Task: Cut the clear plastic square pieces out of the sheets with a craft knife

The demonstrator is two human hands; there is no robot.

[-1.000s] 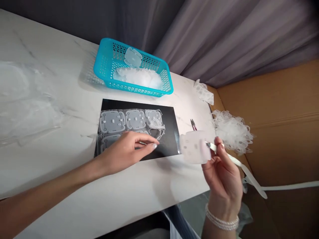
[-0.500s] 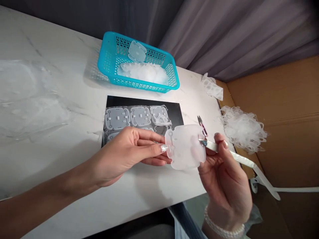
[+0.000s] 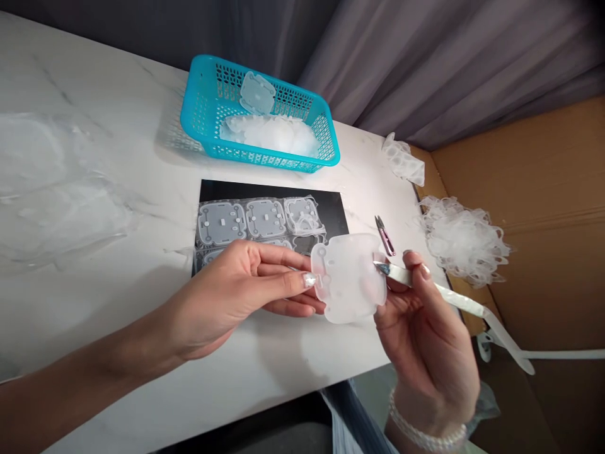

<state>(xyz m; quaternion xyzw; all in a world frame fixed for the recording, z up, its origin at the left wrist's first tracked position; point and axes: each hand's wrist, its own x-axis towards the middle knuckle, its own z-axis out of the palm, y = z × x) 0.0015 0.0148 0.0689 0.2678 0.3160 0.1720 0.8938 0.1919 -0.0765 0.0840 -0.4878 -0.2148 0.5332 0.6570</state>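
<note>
My left hand [image 3: 253,293] pinches the left edge of a translucent frosted plastic plate [image 3: 347,277] with rounded corners and notched sides. My right hand [image 3: 428,321] supports its right side from beneath. Between that hand's thumb and index finger is a slim pointed tool [image 3: 399,273] with a dark metal tip and a pale, strip-like handle. The tip lies over the plate's right edge; whether it touches is hard to tell. Beyond the plate, a sheet of similar moulded plates [image 3: 267,219] lies on a black mat [image 3: 334,208], partly hidden by my left hand.
A blue basket [image 3: 259,154] holding several frosted plates stands behind the mat. Small thread snips [image 3: 385,236] lie right of the plate. Plastic scrap [image 3: 466,243] is heaped by a cardboard box [image 3: 529,176]. Clear plastic bags [image 3: 57,189] cover the left of the marbled table [image 3: 118,290].
The view has shifted slightly. The plate sits a touch further left in the picture, uncovering more of the snips. Both hands keep nearly the same hold.
</note>
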